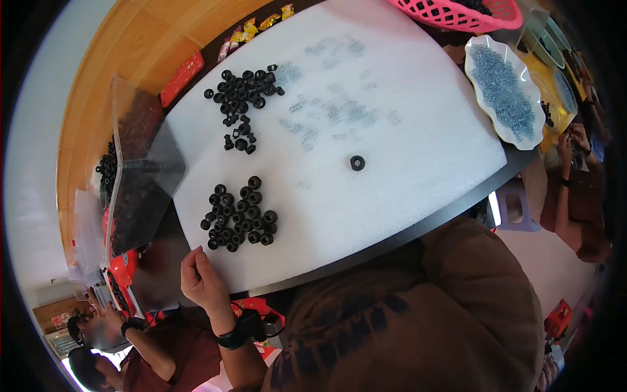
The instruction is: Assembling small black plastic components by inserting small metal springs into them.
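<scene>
White foam sheet (392,183) covering the dark worktop (450,212), the largest element; it looks soft and yielding, so small parts should sit without rolling. On it, from larger to smaller: the near cluster of black ring-shaped parts (238,214), a looser far cluster of black parts (243,98), scattered patches of tiny pale metal pieces (339,111), and a single black ring (357,163) lying well apart from both clusters. The rings appear light, stiff and probably rubber or plastic, judged easy to pinch across the outer rim between thumb and forefinger; smooth sides may let one slip if squeezed hard. Left hand (204,282) rests at the near edge of the sheet, just below the near cluster, fingers loosely curled and grasping nothing that can be seen. Right hand is out of view. At the left edge, clear bags of black parts (137,176); far right, a scalloped white dish of pale screws (504,88) and a pink basket (457,14)
</scene>
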`<action>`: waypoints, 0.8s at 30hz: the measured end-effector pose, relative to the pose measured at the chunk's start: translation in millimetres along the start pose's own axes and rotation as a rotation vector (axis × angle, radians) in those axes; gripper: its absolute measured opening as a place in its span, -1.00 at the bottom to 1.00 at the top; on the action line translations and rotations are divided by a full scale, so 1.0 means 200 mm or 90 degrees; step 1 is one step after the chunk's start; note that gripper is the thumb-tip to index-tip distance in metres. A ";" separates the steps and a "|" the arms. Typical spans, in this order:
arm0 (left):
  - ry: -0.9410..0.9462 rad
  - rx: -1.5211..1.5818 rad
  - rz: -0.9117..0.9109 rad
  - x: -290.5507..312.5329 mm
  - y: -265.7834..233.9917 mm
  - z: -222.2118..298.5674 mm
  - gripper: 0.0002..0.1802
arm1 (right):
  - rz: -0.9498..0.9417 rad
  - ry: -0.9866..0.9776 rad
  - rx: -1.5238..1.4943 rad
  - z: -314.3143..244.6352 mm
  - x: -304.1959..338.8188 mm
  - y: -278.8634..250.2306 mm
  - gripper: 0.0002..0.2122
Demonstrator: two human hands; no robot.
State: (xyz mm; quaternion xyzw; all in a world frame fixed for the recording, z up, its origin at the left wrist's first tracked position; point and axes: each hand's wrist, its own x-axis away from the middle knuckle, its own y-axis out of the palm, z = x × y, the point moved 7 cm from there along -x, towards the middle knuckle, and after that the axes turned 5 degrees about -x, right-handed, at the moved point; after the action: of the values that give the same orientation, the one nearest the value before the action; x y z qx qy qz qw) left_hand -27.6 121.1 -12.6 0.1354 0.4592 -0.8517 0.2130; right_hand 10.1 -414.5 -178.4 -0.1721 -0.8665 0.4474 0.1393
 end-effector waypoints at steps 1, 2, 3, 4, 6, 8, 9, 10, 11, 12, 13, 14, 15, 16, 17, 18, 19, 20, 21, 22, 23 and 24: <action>-0.001 -0.011 -0.003 -0.01 0.00 0.02 -0.85 | 0.022 0.038 0.013 0.10 0.01 -0.05 -0.76; 0.001 -0.008 0.002 -0.01 0.00 0.04 -0.85 | 0.037 0.073 0.026 0.21 0.03 -0.09 -0.76; -0.026 -0.040 -0.018 -0.01 0.01 0.04 -0.84 | 0.051 0.105 0.035 0.30 0.06 -0.13 -0.76; -0.062 -0.071 -0.039 -0.01 0.01 0.00 -0.83 | 0.056 0.131 0.049 0.36 0.06 -0.14 -0.76; -0.022 -0.085 -0.001 0.00 0.01 0.01 -0.84 | 0.068 0.170 0.056 0.47 0.09 -0.18 -0.76; 0.020 -0.122 0.020 0.01 0.00 0.05 -0.84 | 0.075 0.199 0.058 0.56 0.10 -0.21 -0.76; 0.023 -0.126 0.019 0.01 0.01 0.05 -0.84 | 0.077 0.210 0.058 0.59 0.11 -0.22 -0.76; 0.010 -0.106 0.023 0.01 0.01 0.04 -0.84 | 0.079 0.214 0.056 0.62 0.11 -0.23 -0.76; -0.006 -0.086 0.026 0.01 0.01 0.03 -0.83 | 0.080 0.220 0.056 0.63 0.10 -0.23 -0.76; 0.017 -0.082 0.039 0.01 0.01 0.02 -0.82 | 0.082 0.216 0.054 0.63 0.09 -0.25 -0.76; 0.017 -0.087 0.034 0.01 0.01 0.01 -0.82 | 0.080 0.219 0.053 0.64 0.08 -0.24 -0.76; 0.007 -0.088 0.020 0.01 0.01 0.00 -0.82 | 0.080 0.220 0.053 0.65 0.08 -0.26 -0.76; 0.000 -0.087 0.006 0.01 0.03 0.00 -0.81 | 0.080 0.223 0.051 0.66 0.08 -0.26 -0.76; 0.002 -0.090 0.001 0.00 0.04 0.01 -0.81 | 0.083 0.227 0.052 0.68 0.09 -0.26 -0.76; -0.005 -0.088 -0.002 0.00 0.04 0.02 -0.81 | 0.082 0.234 0.051 0.68 0.09 -0.24 -0.76; -0.013 -0.085 -0.005 0.00 0.05 0.02 -0.81 | 0.084 0.228 0.046 0.68 0.09 -0.25 -0.76; -0.012 -0.087 -0.010 0.00 0.05 0.01 -0.81 | 0.081 0.229 0.048 0.69 0.09 -0.25 -0.76; -0.033 -0.089 -0.015 0.00 0.05 -0.01 -0.81 | 0.079 0.230 0.046 0.70 0.09 -0.24 -0.76; -0.054 -0.091 -0.019 0.00 0.04 -0.02 -0.81 | 0.078 0.234 0.044 0.70 0.09 -0.23 -0.76; -0.053 -0.093 -0.023 0.00 0.05 -0.02 -0.81 | 0.079 0.231 0.044 0.71 0.10 -0.24 -0.76; -0.034 -0.105 -0.017 0.00 0.05 0.01 -0.81 | 0.079 0.230 0.044 0.70 0.10 -0.24 -0.76; -0.015 -0.117 -0.011 -0.01 0.06 0.03 -0.81 | 0.078 0.233 0.045 0.70 0.10 -0.24 -0.76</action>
State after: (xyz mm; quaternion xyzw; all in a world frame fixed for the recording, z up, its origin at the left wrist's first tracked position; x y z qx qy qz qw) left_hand -21.4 110.4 -16.6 0.1015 0.5340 -0.8094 0.2223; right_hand -72.7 -533.8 -215.8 -0.2978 -0.7986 0.4461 0.2730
